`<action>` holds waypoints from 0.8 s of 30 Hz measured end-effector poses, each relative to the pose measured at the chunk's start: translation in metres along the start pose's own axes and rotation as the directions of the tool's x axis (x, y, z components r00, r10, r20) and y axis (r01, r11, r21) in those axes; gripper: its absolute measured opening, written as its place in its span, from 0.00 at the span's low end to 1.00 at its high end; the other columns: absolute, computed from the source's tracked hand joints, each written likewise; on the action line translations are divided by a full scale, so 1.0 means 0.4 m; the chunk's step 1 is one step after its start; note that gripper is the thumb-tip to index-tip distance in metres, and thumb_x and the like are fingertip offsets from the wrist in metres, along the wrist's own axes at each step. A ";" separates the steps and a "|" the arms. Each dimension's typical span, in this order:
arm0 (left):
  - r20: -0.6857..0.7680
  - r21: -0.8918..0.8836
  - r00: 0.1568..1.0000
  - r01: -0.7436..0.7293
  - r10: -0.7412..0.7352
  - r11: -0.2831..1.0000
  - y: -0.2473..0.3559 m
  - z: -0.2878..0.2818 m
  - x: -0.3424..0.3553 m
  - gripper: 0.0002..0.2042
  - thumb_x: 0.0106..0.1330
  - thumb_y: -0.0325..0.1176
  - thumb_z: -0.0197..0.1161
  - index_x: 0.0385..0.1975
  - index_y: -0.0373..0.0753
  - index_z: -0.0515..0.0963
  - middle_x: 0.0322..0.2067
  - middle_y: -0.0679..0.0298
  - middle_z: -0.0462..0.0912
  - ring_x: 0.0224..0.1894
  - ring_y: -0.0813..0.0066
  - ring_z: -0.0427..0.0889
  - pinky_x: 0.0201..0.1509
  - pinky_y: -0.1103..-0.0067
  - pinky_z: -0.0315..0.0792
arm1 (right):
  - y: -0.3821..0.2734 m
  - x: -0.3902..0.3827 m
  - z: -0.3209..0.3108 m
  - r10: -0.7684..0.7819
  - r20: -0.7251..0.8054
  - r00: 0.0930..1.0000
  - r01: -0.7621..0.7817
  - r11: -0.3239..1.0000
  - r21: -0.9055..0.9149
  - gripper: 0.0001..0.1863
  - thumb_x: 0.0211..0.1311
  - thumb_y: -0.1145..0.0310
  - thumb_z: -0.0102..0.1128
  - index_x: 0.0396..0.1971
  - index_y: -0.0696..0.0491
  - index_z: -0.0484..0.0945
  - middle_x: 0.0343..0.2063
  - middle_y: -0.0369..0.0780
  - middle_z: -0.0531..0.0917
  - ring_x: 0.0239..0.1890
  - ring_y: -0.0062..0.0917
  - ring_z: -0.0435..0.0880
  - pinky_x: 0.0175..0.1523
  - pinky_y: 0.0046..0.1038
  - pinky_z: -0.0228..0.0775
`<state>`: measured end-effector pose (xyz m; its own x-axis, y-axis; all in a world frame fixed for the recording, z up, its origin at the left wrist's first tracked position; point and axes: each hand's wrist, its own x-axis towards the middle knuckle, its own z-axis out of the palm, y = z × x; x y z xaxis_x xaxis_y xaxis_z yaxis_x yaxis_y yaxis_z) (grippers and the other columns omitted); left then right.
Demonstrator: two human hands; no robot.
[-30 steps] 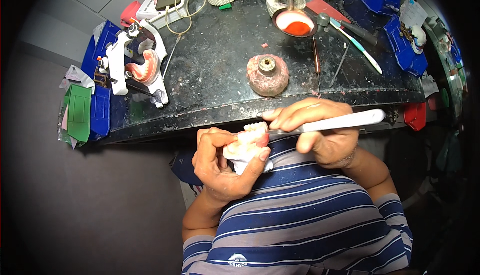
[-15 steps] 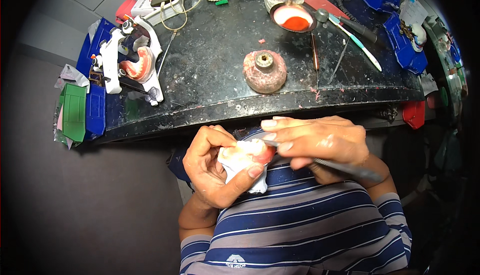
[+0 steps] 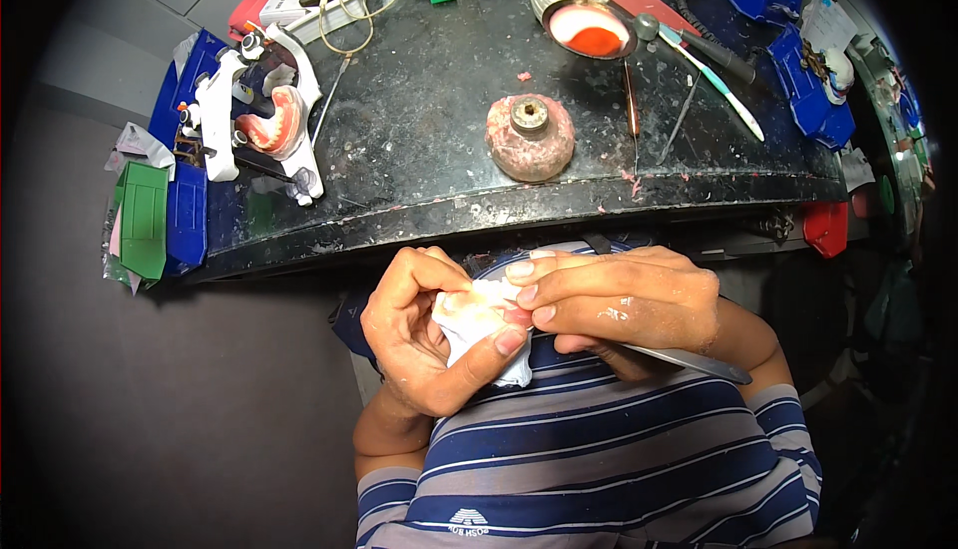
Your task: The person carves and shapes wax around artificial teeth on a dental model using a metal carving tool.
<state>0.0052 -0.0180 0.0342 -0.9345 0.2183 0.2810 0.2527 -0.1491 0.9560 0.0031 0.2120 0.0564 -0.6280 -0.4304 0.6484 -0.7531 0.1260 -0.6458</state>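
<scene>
Over my lap, my left hand (image 3: pixel 411 334) grips a white plaster dental cast (image 3: pixel 477 341) with pink wax on its right side. Bright light washes out the top of the cast. My right hand (image 3: pixel 639 299) is closed around a grey metal wax knife (image 3: pixel 699 361), whose wide end sticks out below the palm. The fingertips of this hand meet the cast at its right edge, and they hide the working tip of the knife.
On the dark bench stands a wax-smeared burner (image 3: pixel 530 140). A white articulator (image 3: pixel 222 120) holding a pink denture model (image 3: pixel 279 122) is at left. Behind are a pan of red wax (image 3: pixel 595 42), a toothbrush (image 3: pixel 720 90) and a thin instrument (image 3: pixel 631 100). Blue trays (image 3: pixel 808 90) line the right.
My right hand has shifted slightly left, its fingertips now closer over the cast's right side. The knife's wide end has swung a little lower. My left hand keeps its grip on the cast.
</scene>
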 end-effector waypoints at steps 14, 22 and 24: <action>-0.007 -0.005 1.000 -0.008 0.008 1.000 0.000 0.003 0.001 0.20 0.53 0.26 0.82 0.36 0.33 0.73 0.28 0.62 0.76 0.29 0.85 0.70 0.32 0.85 0.62 | 0.000 -0.001 0.002 0.005 -0.010 1.000 -0.005 1.000 0.009 0.09 0.64 0.74 0.74 0.43 0.57 0.87 0.42 0.46 0.91 0.49 0.38 0.94 0.57 0.40 0.88; 0.006 -0.005 1.000 -0.010 0.010 1.000 -0.002 0.002 0.003 0.20 0.53 0.25 0.82 0.35 0.33 0.73 0.28 0.63 0.76 0.28 0.85 0.70 0.32 0.85 0.62 | 0.000 -0.005 0.000 0.035 0.008 0.999 -0.036 0.999 0.025 0.10 0.63 0.76 0.75 0.43 0.57 0.87 0.43 0.46 0.91 0.51 0.41 0.93 0.55 0.39 0.89; 0.010 -0.012 1.000 -0.001 0.001 1.000 -0.001 0.001 0.003 0.20 0.53 0.25 0.82 0.35 0.33 0.73 0.28 0.63 0.76 0.29 0.86 0.71 0.32 0.85 0.63 | -0.004 -0.004 -0.001 0.048 0.011 0.999 -0.049 0.998 0.027 0.10 0.63 0.76 0.74 0.43 0.57 0.87 0.43 0.46 0.91 0.51 0.41 0.93 0.55 0.39 0.89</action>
<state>0.0042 -0.0174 0.0340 -0.9319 0.2275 0.2826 0.2502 -0.1609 0.9547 0.0053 0.2130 0.0565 -0.6616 -0.4332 0.6121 -0.7161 0.1227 -0.6871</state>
